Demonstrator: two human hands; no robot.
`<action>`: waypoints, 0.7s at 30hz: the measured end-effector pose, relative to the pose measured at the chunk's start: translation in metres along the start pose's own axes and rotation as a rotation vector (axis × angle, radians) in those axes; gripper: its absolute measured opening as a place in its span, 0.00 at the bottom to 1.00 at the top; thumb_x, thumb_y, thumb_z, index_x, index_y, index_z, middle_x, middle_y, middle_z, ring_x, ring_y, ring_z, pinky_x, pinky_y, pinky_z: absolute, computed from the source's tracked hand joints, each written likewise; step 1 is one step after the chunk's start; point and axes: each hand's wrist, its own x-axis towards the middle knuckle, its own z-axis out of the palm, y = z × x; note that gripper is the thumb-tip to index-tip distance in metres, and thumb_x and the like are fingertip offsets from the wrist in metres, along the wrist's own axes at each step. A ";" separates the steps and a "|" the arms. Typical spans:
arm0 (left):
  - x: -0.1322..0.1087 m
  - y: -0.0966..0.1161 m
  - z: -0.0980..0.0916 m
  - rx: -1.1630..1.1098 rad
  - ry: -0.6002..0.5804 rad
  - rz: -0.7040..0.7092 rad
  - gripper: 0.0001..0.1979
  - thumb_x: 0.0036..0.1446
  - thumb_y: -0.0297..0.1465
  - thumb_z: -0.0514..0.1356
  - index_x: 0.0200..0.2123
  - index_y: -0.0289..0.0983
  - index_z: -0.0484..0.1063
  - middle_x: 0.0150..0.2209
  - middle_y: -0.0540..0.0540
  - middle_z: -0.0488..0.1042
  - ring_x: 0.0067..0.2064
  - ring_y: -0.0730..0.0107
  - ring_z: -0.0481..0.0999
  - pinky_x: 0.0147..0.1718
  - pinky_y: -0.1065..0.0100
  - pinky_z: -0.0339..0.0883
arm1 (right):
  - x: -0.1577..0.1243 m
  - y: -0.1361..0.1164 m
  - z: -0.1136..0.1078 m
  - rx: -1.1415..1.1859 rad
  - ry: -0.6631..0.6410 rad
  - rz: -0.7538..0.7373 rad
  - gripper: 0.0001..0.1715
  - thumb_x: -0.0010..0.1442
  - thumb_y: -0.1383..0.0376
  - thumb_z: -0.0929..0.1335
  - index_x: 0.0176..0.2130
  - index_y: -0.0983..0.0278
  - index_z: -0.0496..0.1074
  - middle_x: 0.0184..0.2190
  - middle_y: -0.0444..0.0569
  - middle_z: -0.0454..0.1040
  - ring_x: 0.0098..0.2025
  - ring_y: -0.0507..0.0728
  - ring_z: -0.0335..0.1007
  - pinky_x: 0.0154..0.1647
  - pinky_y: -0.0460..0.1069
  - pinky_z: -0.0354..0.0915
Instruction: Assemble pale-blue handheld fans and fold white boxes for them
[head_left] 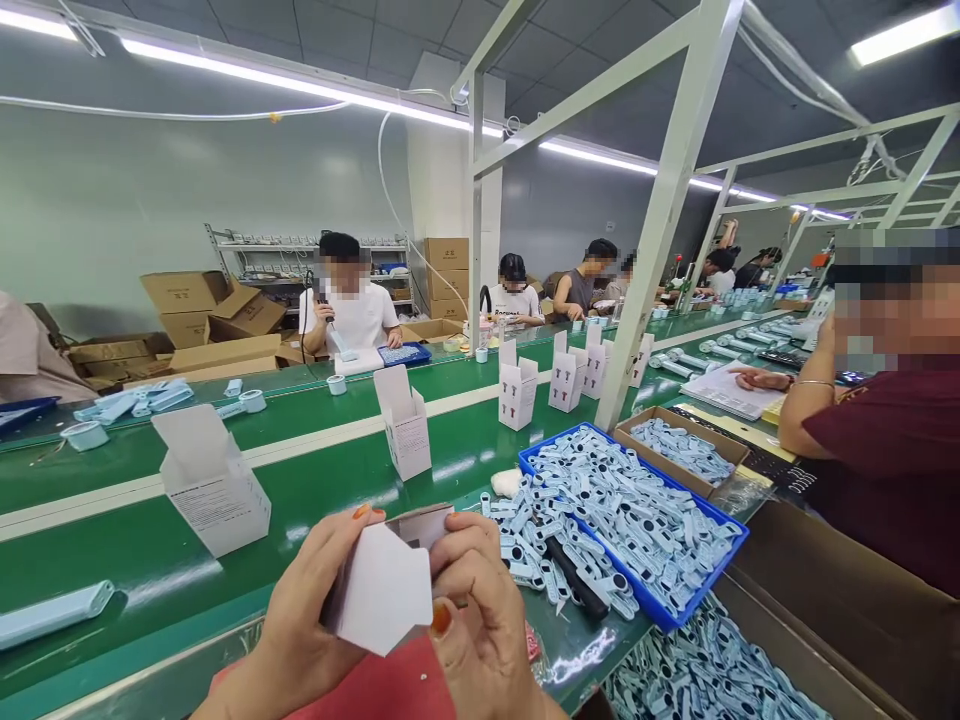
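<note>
Close in front of me, both hands hold a small white cardboard box (384,585). My left hand (300,600) wraps round its left side, fingers on the top edge. My right hand (480,590) grips the opposite side, thumb at the lower corner and fingers bent over the far edge. A flap stands partly raised at the back, and the inside is mostly hidden. Just right of my right hand lies a heap of light-blue plastic parts (525,530) with a black tool (576,580) on it.
Open white boxes stand on the green conveyor belt (315,480), including one box (214,490) at left and another (405,430) ahead. A blue tray (637,520) full of blue parts is at right, beside a metal post (652,250). Several people sit along the line.
</note>
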 end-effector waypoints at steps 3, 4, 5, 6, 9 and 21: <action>0.000 -0.001 0.003 -0.025 -0.011 0.018 0.46 0.55 0.27 0.69 0.72 0.50 0.52 0.60 0.36 0.69 0.59 0.47 0.72 0.55 0.53 0.70 | -0.003 0.003 -0.001 -0.004 0.028 0.071 0.13 0.68 0.66 0.65 0.52 0.54 0.69 0.51 0.50 0.73 0.57 0.60 0.69 0.63 0.63 0.63; 0.001 -0.001 0.004 -0.038 -0.018 0.021 0.46 0.54 0.27 0.69 0.72 0.50 0.53 0.60 0.36 0.70 0.59 0.46 0.72 0.55 0.53 0.70 | -0.003 0.003 -0.001 -0.017 0.061 0.101 0.20 0.67 0.67 0.66 0.57 0.53 0.66 0.56 0.52 0.69 0.62 0.61 0.65 0.64 0.62 0.64; 0.002 -0.001 0.004 -0.057 -0.026 0.024 0.47 0.54 0.26 0.69 0.72 0.51 0.53 0.60 0.37 0.70 0.59 0.47 0.72 0.54 0.53 0.70 | -0.003 0.003 -0.001 -0.029 0.097 0.128 0.28 0.66 0.68 0.67 0.62 0.52 0.62 0.61 0.53 0.65 0.66 0.62 0.61 0.65 0.62 0.63; 0.004 0.000 0.004 -0.082 -0.033 0.025 0.48 0.53 0.25 0.70 0.72 0.52 0.52 0.60 0.37 0.70 0.59 0.47 0.72 0.54 0.53 0.71 | -0.003 0.003 -0.002 -0.033 0.110 0.152 0.34 0.64 0.67 0.69 0.65 0.52 0.58 0.65 0.54 0.61 0.69 0.63 0.57 0.68 0.62 0.61; 0.006 0.004 0.005 -0.244 0.000 -0.027 0.44 0.49 0.24 0.72 0.66 0.56 0.62 0.58 0.41 0.73 0.57 0.50 0.74 0.53 0.54 0.72 | 0.002 0.002 -0.004 0.053 0.006 0.220 0.32 0.62 0.67 0.72 0.62 0.50 0.62 0.66 0.51 0.61 0.68 0.62 0.59 0.68 0.60 0.62; -0.007 0.012 0.011 -0.970 -0.060 -0.819 0.35 0.45 0.57 0.71 0.53 0.48 0.76 0.56 0.39 0.76 0.51 0.43 0.79 0.45 0.51 0.79 | 0.000 -0.001 0.006 0.203 0.016 0.244 0.14 0.64 0.49 0.73 0.43 0.55 0.78 0.57 0.52 0.72 0.58 0.61 0.72 0.57 0.57 0.71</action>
